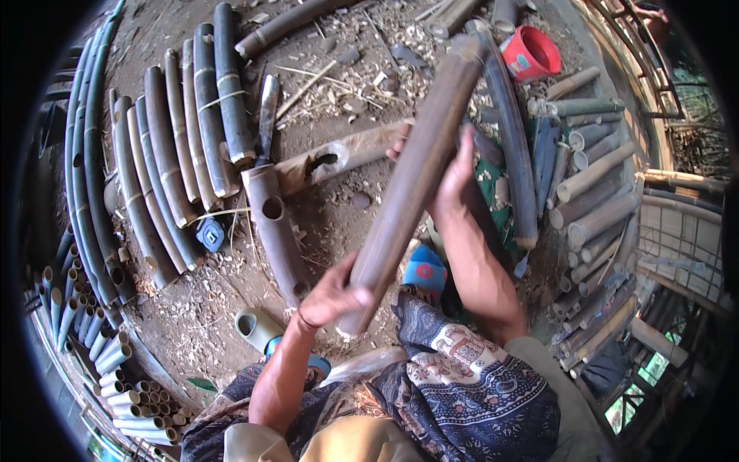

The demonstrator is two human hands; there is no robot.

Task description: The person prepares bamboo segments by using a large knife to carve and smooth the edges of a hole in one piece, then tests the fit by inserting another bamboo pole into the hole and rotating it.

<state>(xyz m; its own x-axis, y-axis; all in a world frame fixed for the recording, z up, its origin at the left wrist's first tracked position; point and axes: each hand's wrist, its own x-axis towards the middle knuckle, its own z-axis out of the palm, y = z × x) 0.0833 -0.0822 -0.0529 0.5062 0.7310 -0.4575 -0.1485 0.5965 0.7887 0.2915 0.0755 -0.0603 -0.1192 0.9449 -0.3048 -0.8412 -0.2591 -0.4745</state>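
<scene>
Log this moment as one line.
left hand: grips bamboo pole near lower end | right hand: grips pole midway | pole: tilted, off ground | nearby: red cup

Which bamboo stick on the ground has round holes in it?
The short brown bamboo tube lying just left of the held pole. It has a round hole near its top end; the bundled poles beside it show none.

Bamboo workshop: cut poles (185,146) (shavings (362,69) everywhere).
</scene>
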